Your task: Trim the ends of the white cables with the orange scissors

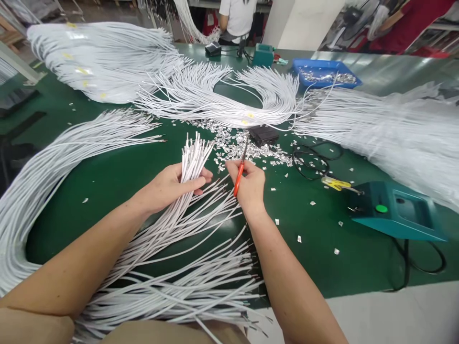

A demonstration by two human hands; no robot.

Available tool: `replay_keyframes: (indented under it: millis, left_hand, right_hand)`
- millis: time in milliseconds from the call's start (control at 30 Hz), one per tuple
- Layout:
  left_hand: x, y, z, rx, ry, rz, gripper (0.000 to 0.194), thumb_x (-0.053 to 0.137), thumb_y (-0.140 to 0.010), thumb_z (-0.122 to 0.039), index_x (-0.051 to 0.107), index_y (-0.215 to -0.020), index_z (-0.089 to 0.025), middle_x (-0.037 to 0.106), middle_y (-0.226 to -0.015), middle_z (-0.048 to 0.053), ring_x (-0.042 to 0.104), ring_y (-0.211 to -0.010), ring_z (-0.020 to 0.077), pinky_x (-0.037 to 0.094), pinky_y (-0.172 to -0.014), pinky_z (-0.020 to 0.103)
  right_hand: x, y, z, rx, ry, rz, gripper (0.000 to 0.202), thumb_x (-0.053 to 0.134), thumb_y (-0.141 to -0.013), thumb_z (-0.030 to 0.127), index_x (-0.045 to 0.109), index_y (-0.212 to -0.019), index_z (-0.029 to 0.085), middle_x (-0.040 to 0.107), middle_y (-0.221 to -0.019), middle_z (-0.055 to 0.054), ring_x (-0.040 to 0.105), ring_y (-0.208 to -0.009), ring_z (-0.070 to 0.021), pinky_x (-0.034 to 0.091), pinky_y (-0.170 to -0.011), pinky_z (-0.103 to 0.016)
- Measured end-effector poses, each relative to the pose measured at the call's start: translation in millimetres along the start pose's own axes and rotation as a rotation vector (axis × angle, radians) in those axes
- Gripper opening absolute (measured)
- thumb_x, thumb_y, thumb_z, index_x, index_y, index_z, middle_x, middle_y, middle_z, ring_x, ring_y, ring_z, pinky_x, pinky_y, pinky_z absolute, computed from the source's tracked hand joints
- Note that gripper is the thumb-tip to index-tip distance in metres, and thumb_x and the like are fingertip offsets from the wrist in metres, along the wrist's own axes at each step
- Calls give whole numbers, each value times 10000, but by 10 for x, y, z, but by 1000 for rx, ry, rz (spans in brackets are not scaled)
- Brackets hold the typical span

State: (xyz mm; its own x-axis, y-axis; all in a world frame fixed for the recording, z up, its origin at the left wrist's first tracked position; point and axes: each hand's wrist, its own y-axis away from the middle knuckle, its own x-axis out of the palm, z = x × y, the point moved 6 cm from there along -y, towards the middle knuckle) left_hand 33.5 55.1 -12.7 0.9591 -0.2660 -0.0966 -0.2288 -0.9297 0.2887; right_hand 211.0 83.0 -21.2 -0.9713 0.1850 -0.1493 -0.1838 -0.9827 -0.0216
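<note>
My left hand (179,184) is closed round a bunch of white wires (193,160), its thumb laid across them and the cut ends pointing up and away from me. In my right hand (251,184) is a slim red-handled tool (239,179) with a narrow dark tip pointing away; its exact kind is hard to tell. The tip is over small silvery metal pieces (233,143) scattered on the green table (287,267). More loose wires (215,272) fan out beneath my forearms, several ends just left of my right wrist.
Large wire bundles lie at the back left (96,57), back middle (276,91) and right (394,129). A teal machine (398,210) with a green button and black cord stands at right. Behind are a small black block (263,135), a blue tray (326,67) and two people.
</note>
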Motion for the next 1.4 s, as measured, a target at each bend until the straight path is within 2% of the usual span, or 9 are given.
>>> replay_keyframes:
  millis: [67,133,300,500,767,967,1067,1200,1400]
  left_hand:
    - [-53,7,-10,-25,-107,-71,399,712,-757,-455,689,-1068,-206,701,-1091,60,672,-856,205,526,-793,347]
    - [-82,15,-24,-33,-201,-125,444,706,-747,-489,700,-1087,-204,724,-999,60,674,-843,229,516,-773,358]
    - [-77,37,-76,24,-333,-214,395,734,-697,-519,727,-890,-175,731,-845,57,662,-813,250,482,-728,349]
    - [40,-42,-145,44,-231,-101,326,755,-698,-454,690,-856,-177,704,-824,41,644,-764,207,474,-714,327]
    - [178,-196,-182,25,84,-11,265,805,-654,-300,609,-765,-162,652,-766,19,626,-752,154,440,-627,260]
    - [152,-187,-100,14,101,-114,353,837,-595,-296,643,-853,-154,677,-832,18,572,-685,114,428,-633,250]
    - [71,-197,-100,53,53,-204,364,838,-572,-316,648,-834,-149,694,-907,37,570,-697,121,439,-654,263]
    - [9,-210,-103,98,2,-281,342,826,-567,-331,646,-796,-154,711,-874,40,626,-775,171,474,-730,302]
    - [5,-223,-107,158,-140,-305,313,808,-595,-358,674,-799,-161,727,-857,41,649,-799,198,487,-780,326]
  right_hand:
    - [-80,-21,64,-83,-39,-62,189,659,-733,337,720,-793,168,695,-790,-15,610,-771,-159,460,-774,-291]
    - [-69,-17,111,-106,-124,-11,181,665,-743,327,727,-816,174,713,-842,-25,634,-831,-169,467,-823,-300]
    - [-14,27,157,-18,-269,93,203,676,-752,368,743,-828,192,734,-937,-35,649,-893,-176,476,-869,-322]
    - [-20,46,212,-2,-355,169,203,755,-671,369,742,-779,198,728,-851,-29,643,-819,-164,486,-819,-312]
    - [119,138,165,16,-341,250,249,724,-699,411,661,-626,181,615,-579,25,552,-570,-115,450,-649,-267]
    - [32,37,44,3,-93,196,367,632,-752,524,657,-645,173,610,-614,23,520,-599,-112,392,-605,-245]
    - [-35,-26,26,-52,176,202,266,631,-757,446,680,-740,185,689,-782,-9,581,-712,-139,412,-672,-258]
    - [11,-19,27,-148,551,278,231,617,-751,403,613,-652,194,662,-711,-16,552,-635,-145,363,-615,-268]
    - [100,51,84,-221,768,303,312,551,-814,423,556,-593,202,642,-673,-40,561,-645,-167,325,-624,-288]
